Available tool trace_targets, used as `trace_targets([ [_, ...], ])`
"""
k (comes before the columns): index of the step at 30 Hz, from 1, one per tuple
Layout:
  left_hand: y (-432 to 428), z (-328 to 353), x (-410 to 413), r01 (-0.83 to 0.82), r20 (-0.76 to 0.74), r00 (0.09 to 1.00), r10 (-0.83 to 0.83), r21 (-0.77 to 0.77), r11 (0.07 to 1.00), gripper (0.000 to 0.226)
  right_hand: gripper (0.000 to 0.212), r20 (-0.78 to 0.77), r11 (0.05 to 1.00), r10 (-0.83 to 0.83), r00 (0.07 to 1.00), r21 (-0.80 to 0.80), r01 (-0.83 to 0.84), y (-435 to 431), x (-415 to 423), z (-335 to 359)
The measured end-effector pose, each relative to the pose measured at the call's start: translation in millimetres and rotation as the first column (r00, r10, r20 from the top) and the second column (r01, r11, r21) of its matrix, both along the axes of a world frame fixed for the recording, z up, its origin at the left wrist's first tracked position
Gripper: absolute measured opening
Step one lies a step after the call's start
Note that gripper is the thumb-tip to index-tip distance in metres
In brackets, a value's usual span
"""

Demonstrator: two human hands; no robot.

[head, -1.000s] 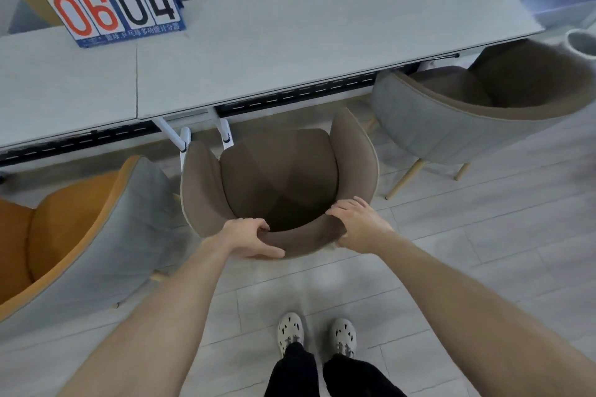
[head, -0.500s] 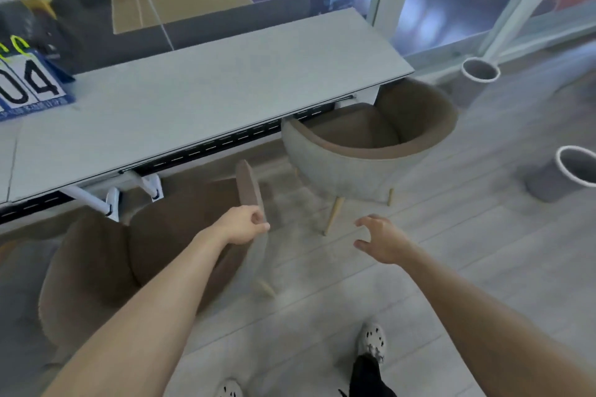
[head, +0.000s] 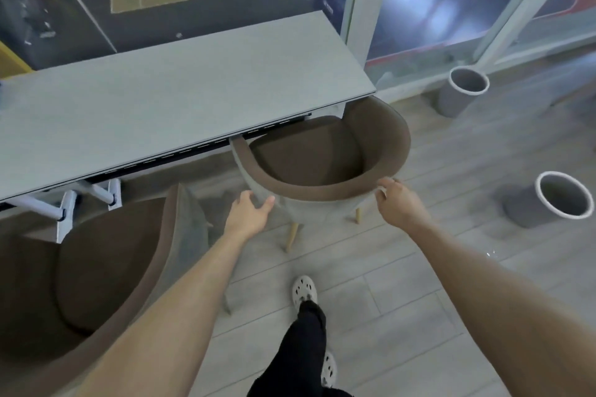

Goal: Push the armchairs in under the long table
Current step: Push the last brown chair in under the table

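The right-end armchair stands at the end of the long table, its front edge just under the tabletop (backrest toward the person). Left hand, fingers spread and loose, touches the grey outer shell at the backrest's left. Right hand curls over the backrest rim at its right; a full clamp cannot be confirmed.
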State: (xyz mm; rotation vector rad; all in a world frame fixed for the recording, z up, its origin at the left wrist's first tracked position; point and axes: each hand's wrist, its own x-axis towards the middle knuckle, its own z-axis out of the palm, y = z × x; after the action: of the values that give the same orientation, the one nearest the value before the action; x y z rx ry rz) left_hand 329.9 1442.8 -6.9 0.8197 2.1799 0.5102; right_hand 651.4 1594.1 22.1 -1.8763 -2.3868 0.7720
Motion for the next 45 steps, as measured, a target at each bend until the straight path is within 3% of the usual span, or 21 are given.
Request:
trace_targets([
  [7,99,-34,13,-0.356,0.08,0.929,0.36,-0.063,0.932,0.113,0.037,0.061,0.995,-0.096,0.994,0.013,0.095,94,8,-6],
  [10,125,-46,21,-0.412,0.054,0.905,0.421,-0.126,0.902,0.118,0.044,0.11,0.993,-0.117,0.987,-0.012,0.119,129,10,-14],
  [15,143,-62,24,-0.511,0.004,0.852,0.523,-0.2,0.836,0.128,0.069,0.177,0.989,-0.124,0.976,-0.053,0.135,179,5,-32],
  [21,137,-77,27,-0.575,0.004,0.804,0.595,-0.248,0.779,0.124,0.117,0.172,0.966,-0.171,0.97,-0.166,0.199,232,1,-74],
  [24,133,-82,34,-0.626,-0.01,0.766,0.643,-0.238,0.742,0.129,0.13,0.152,0.948,-0.174,0.973,-0.243,0.207,241,1,-88],
  [31,137,-91,38,-0.681,-0.11,0.73,0.674,-0.203,0.704,0.131,0.113,-0.014,0.943,-0.267,0.964,-0.212,0.258,238,0,-101],
  [45,89,-87,62,-0.623,-0.066,0.777,0.626,-0.222,0.75,0.132,0.108,-0.019,0.933,-0.252,0.967,-0.269,0.238,197,26,-82],
])
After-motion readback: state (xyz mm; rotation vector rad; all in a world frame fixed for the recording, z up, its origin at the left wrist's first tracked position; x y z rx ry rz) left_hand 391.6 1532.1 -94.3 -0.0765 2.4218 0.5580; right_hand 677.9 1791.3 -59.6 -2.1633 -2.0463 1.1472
